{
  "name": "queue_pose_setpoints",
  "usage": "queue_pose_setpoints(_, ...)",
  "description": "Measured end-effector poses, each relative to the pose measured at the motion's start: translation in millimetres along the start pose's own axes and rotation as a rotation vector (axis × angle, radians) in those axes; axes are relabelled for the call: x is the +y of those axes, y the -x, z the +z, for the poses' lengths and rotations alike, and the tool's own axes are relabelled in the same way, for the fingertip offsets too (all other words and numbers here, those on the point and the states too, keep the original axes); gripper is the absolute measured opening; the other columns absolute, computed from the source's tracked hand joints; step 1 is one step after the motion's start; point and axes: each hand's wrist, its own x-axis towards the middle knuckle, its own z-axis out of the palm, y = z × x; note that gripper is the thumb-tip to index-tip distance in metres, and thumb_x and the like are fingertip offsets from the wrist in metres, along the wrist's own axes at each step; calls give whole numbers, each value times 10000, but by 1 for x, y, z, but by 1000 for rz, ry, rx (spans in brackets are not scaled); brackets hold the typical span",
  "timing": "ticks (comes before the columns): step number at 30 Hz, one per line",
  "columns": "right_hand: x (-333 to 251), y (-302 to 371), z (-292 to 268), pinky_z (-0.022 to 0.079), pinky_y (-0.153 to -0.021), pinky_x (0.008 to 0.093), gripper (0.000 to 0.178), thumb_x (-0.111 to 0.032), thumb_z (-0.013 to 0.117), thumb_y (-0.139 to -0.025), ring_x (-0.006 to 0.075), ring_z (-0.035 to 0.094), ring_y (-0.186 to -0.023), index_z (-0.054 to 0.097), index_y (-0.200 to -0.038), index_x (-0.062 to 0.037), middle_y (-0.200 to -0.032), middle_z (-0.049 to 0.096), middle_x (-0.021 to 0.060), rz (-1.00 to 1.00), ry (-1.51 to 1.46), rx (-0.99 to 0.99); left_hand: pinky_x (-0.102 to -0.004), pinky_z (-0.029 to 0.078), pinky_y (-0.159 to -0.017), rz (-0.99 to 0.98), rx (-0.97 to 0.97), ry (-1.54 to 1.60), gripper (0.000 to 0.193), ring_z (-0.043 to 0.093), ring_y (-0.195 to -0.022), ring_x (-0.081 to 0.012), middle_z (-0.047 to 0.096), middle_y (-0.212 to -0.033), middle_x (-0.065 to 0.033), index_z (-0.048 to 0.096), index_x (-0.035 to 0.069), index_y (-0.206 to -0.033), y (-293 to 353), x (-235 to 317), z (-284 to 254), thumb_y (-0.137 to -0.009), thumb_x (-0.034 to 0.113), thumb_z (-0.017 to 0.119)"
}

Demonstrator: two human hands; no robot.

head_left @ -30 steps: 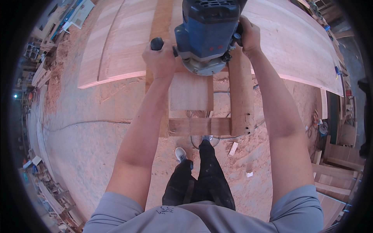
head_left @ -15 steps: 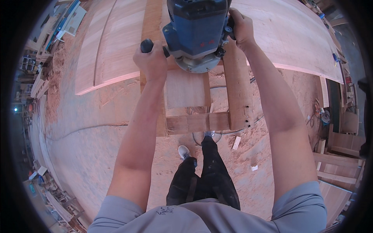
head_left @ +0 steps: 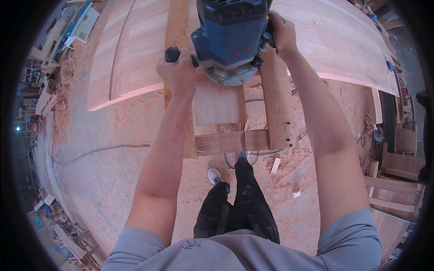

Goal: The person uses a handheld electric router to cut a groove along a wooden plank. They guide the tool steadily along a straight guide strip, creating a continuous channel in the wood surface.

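Note:
A blue and black plunge router (head_left: pixel 230 40) stands over a wooden frame (head_left: pixel 278 99), its round metal base low between the side rails. My left hand (head_left: pixel 177 72) is closed around the router's left handle, whose black knob end shows above the fist. On the other side, my right hand (head_left: pixel 282 34) grips the right handle, partly hidden behind the motor housing. The frame's near crossbar (head_left: pixel 233 142) and a pale inner panel (head_left: pixel 217 104) show below the router. The router's bit and its contact with the wood are hidden.
A large pale wood panel (head_left: pixel 343 49) lies under and beyond the frame. Sawdust and a cable (head_left: pixel 104 148) cover parts of the floor, with a small offcut (head_left: pixel 275 165) near my feet. Timber stacks line the left, and wooden panels (head_left: pixel 393 194) stand at right.
Both hands keep their hold on the router. The router, hands and frame appear shifted very slightly to the right in the picture.

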Motion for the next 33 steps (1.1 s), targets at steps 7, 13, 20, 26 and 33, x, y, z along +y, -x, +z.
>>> queue_pose_setpoints(7, -5, -4, 0, 478, -739, 290, 368, -316, 554, -966, 155, 625, -806, 746, -1101, -32, -892, 701, 71, -39, 36, -16, -333, 444, -531, -52, 8, -21, 232, 536, -565, -108, 592, -594, -48, 566, -28, -633, -4, 8, 2, -806, 86, 669)
queue_pose_setpoints(13, -6, 0, -1, 472, -713, 286, 368, -328, 576, -955, 148, 616, -776, 744, -1061, -18, -869, 690, 65, 2, 8, -11, -328, 438, -531, -72, 3, -28, 239, 522, -566, -100, 574, -591, -35, 554, -24, -627, 1, 12, 0, -809, 85, 664)
queue_pose_setpoints(20, -1, 5, -2, 465, -463, 291, 500, -451, 662, -933, 164, 600, -496, 676, -714, -2, -628, 632, 79, -38, -80, -8, -320, 443, -534, -82, 15, 9, 236, 517, -569, -95, 573, -602, -23, 550, -20, -631, 10, 10, -3, -812, 84, 659)
queue_pose_setpoints(26, 1, 1, -4, 476, -475, 298, 505, -461, 675, -920, 168, 604, -509, 683, -714, 0, -633, 632, 76, -56, -82, 20, -318, 446, -538, -76, 11, -4, 222, 519, -580, -93, 572, -615, -21, 554, -15, -645, 10, 8, -1, -819, 81, 655)
queue_pose_setpoints(33, -5, 1, -7, 441, -655, 268, 389, -384, 656, -930, 110, 581, -707, 728, -899, -3, -792, 647, 16, 25, -50, -41, -292, 407, -404, 17, 5, 33, 197, 525, -490, -115, 562, -631, -28, 548, 29, -671, 13, 7, -1, -846, 20, 637)
